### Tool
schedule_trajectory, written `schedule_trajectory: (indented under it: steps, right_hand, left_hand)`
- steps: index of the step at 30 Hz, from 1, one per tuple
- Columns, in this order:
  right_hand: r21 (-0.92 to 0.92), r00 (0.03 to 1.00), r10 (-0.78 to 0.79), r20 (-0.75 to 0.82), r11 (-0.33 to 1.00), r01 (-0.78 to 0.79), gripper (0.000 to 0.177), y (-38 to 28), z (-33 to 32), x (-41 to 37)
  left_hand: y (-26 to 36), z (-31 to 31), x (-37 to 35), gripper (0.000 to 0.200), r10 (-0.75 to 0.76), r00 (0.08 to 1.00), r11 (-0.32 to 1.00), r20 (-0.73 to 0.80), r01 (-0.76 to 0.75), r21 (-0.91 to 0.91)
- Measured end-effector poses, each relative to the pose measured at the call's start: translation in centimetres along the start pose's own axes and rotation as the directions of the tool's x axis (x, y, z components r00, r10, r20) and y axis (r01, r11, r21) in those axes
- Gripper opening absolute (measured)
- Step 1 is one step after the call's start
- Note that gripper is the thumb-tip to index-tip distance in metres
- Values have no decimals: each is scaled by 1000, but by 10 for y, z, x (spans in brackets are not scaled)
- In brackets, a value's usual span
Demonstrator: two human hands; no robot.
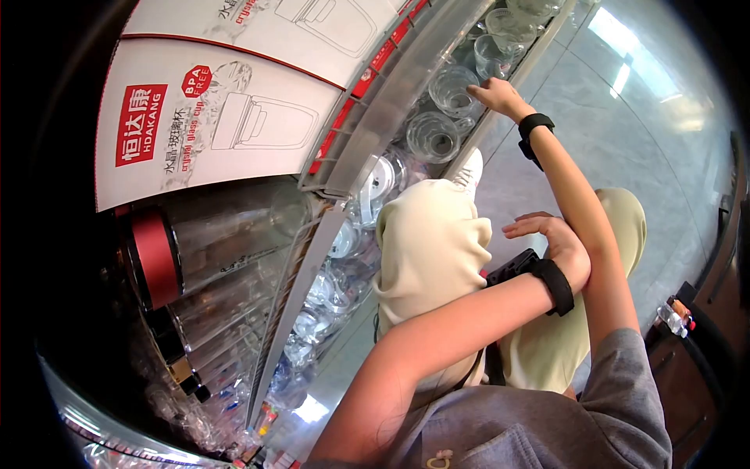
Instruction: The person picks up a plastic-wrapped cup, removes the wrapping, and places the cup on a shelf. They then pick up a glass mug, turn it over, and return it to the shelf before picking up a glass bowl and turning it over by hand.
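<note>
My right hand point(501, 98) reaches to the lower shelf at the top. Its fingers are closed at the rim of a clear glass mug point(451, 91); the fingertips are partly hidden. Another glass mug point(433, 137), its handle showing, stands just nearer to me, and a further glass mug point(494, 55) stands beyond. My left hand point(553, 238) holds nothing. It is bent at the wrist with its fingers stretched out, over my knees and against my right forearm. Black bands circle both wrists.
White boxes point(226, 117) printed with a glass cup stand on the upper wire shelf at left. Tall glass bottles point(226, 234) lie below them, one with a red band. Wrapped glassware point(320, 293) fills the lower shelf. Grey tiled floor point(594, 117) lies to the right.
</note>
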State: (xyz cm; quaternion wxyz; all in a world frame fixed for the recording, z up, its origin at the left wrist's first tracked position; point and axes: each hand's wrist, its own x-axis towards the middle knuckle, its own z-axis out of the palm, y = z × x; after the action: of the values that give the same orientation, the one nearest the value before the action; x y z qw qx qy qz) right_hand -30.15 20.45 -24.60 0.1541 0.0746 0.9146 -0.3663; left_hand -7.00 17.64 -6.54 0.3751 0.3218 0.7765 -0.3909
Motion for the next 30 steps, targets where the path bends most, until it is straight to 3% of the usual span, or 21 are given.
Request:
schedule_trajectory:
  steps: [2, 8, 11, 14, 17, 18, 21, 22, 23, 26, 27, 30]
  right_hand:
    - [-90, 998, -26, -65, 996, 20, 55, 2, 5, 2]
    - [-25, 998, -28, -56, 999, 26, 57, 3, -5, 4]
    - [-140, 901, -221, -374, 973, 181, 56, 6, -5, -2]
    - [-118, 836, -208, -507, 978, 172, 59, 2, 8, -9]
    - [-73, 872, -14, -490, 997, -25, 67, -30, -2, -49]
    - [-66, 931, 48, -362, 995, -76, 74, -32, -6, -55]
    - [14, 944, 186, -272, 982, -190, 74, -32, -2, -60]
    - [143, 966, 240, -97, 964, -225, 74, -32, -1, -60]
    - [261, 960, 265, 86, 924, -278, 75, -31, 0, -61]
    - [471, 960, 103, 261, 854, -220, 68, -24, 24, -66]
    - [612, 829, 375, 414, 559, -559, 65, -32, 31, -64]
    - [530, 966, 251, 71, 811, -249, 55, -28, 32, -58]
  left_hand:
    - [2, 1, 1, 44, -21, 1000, 999, 20, 20, 32]
    - [4, -2, 4, 45, -49, 998, 998, 41, 48, 34]
    - [4, -6, -1, 46, 0, 999, 999, 39, -1, 36]
    - [8, -9, -7, 47, 121, 990, 987, 75, -128, 94]
    - [6, -15, -18, 49, 200, 977, 976, 77, -205, 69]
    - [4, -18, -23, 50, 216, 974, 975, 68, -219, 43]
    - [-2, -25, -33, 52, 304, 948, 949, 96, -310, 55]
    - [1, -25, -32, 52, 304, 946, 948, 114, -312, 60]
    - [6, -26, -30, 52, 305, 943, 947, 132, -315, 65]
    - [11, -23, -25, 53, 402, 897, 905, 185, -420, 68]
    - [12, -22, -24, 53, 446, 871, 882, 205, -467, 65]
    - [11, -24, -25, 54, 398, 892, 909, 213, -415, 44]
